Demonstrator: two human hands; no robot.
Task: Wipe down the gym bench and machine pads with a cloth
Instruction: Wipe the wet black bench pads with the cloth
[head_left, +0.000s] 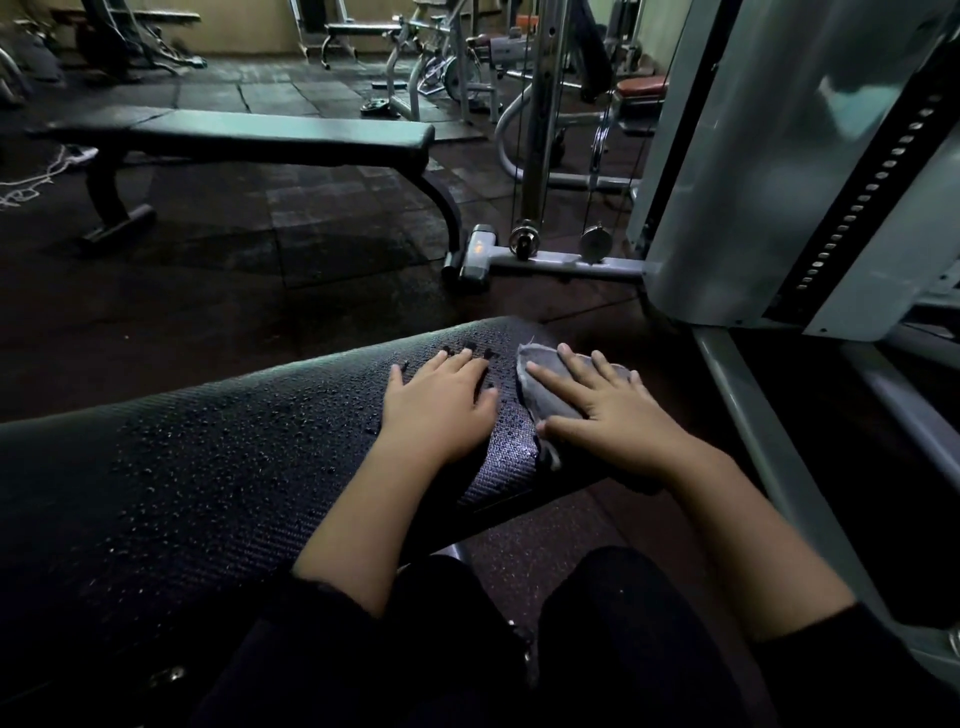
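Nearest the camera, dark trousers (597, 649) and dark sleeve cuffs sit at the bottom of the view, with both bare forearms reaching forward over a black padded bench (218, 467). The pad has a fine woven texture and is dotted with water droplets across most of its top, thickest around the hands. It runs from the lower left toward its far end at the centre.

The left hand (441, 402) lies palm down on the wet pad, fingers straight and slightly spread, holding nothing. Just beside it, the right hand (608, 410) presses flat on a grey cloth (550, 384), fingers extended and splayed over it, not curled round it. The cloth is crumpled, with frayed edges, and lies on the right edge of the pad near its far end.

To the right stands a pale grey machine frame (737, 182) with a black strip of holes, its slanted steel bars running down past the right forearm. Its base bar (561, 257) carries two small pulleys with cables rising from them.

The floor (260, 270) is dark rubber tiling, with visible seams and a damp-looking sheen in places. Further off, a flat black bench (244, 137) stands on a dark curved frame, well apart from the near pad. Behind it, more benches, white-framed machines, a weight plate on the floor and a brownish seat pad (641, 85) stand before a tan wall, in dim light.

No containers can be made out.
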